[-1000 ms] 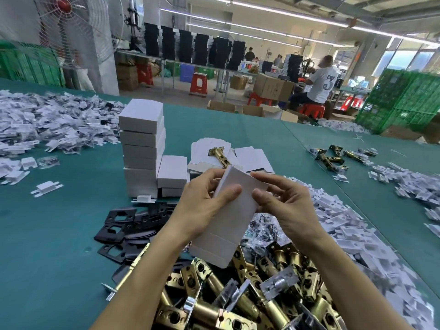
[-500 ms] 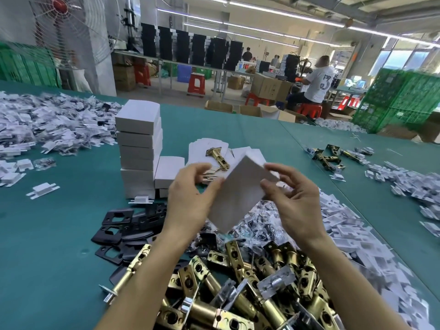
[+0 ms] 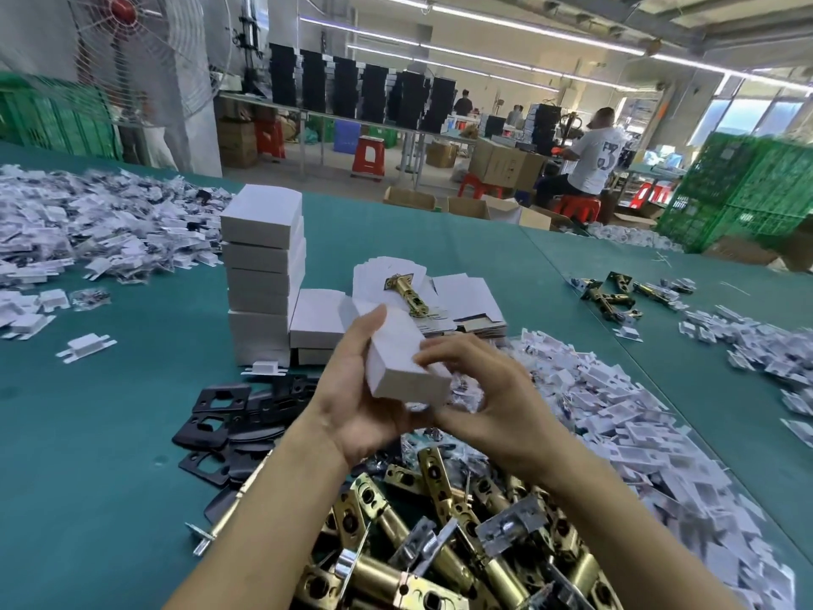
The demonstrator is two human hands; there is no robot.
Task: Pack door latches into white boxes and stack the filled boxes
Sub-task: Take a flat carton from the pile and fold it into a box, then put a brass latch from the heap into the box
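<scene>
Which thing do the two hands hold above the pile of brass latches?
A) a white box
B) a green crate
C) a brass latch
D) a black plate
A: the left hand and right hand both grip the white box above the brass latches.

Far beyond the fingers (image 3: 457,352), a long bench (image 3: 398,129) carried rows of stacked black boxes (image 3: 347,88), with red stools (image 3: 368,158) and a blue crate (image 3: 346,136) on the pale floor (image 3: 303,176) beneath. Up and left of the fingers, a caged fan (image 3: 132,50) with a red hub stood by a white pillar (image 3: 193,138) and green crates (image 3: 53,121). Up and right, a person in a white shirt (image 3: 594,162) sat near cardboard cartons (image 3: 501,167), a tall green crate stack (image 3: 748,191) and bright windows (image 3: 761,118). Strip lights (image 3: 484,22) crossed the ceiling.
</scene>
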